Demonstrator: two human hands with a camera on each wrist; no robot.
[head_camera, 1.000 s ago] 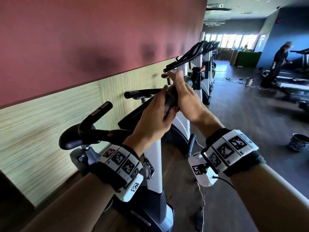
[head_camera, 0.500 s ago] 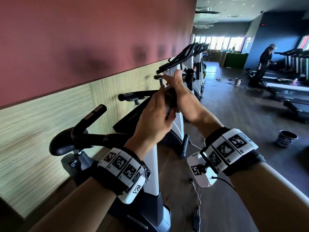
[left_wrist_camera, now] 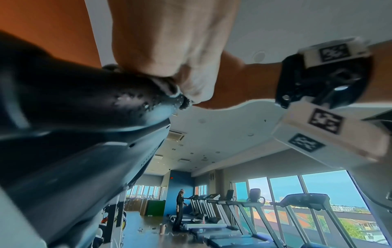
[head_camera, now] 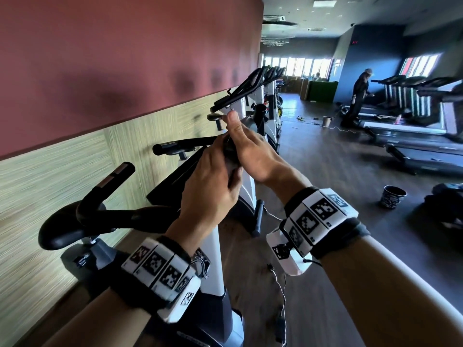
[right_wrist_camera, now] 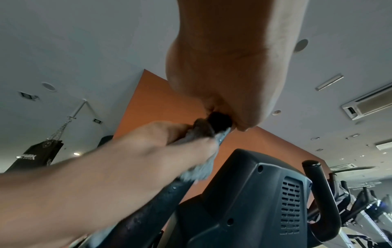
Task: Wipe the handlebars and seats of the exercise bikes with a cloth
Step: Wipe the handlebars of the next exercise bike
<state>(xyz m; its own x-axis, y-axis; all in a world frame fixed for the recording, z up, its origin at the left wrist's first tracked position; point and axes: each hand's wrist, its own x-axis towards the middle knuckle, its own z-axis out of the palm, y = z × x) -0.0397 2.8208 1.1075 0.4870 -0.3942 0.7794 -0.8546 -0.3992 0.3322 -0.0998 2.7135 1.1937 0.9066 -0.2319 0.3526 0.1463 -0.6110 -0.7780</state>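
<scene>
Grey cloth [right_wrist_camera: 197, 167] is sitting bunched on the black handlebar [right_wrist_camera: 135, 216] of the nearest bike, near the end of the bar. The left hand [head_camera: 213, 189] is curling round cloth and bar together. The right hand [head_camera: 253, 151] is closing over the bar's tip just beyond it, its fingers bent round the end.

Droplets are showing on the bar below the cloth, so this grip looks only partly wiped. The near seat [head_camera: 60, 229] at lower left is lying untouched by either hand, and whether it is clean I cannot tell. A row of bikes [head_camera: 260, 96] is stretching away along the left wall and probably awaiting its turn.

Dark wood flooring [head_camera: 325, 171] is running to the far windows, with treadmills [head_camera: 413, 136] on the right and a cup [head_camera: 393, 196] standing on the floor.
</scene>
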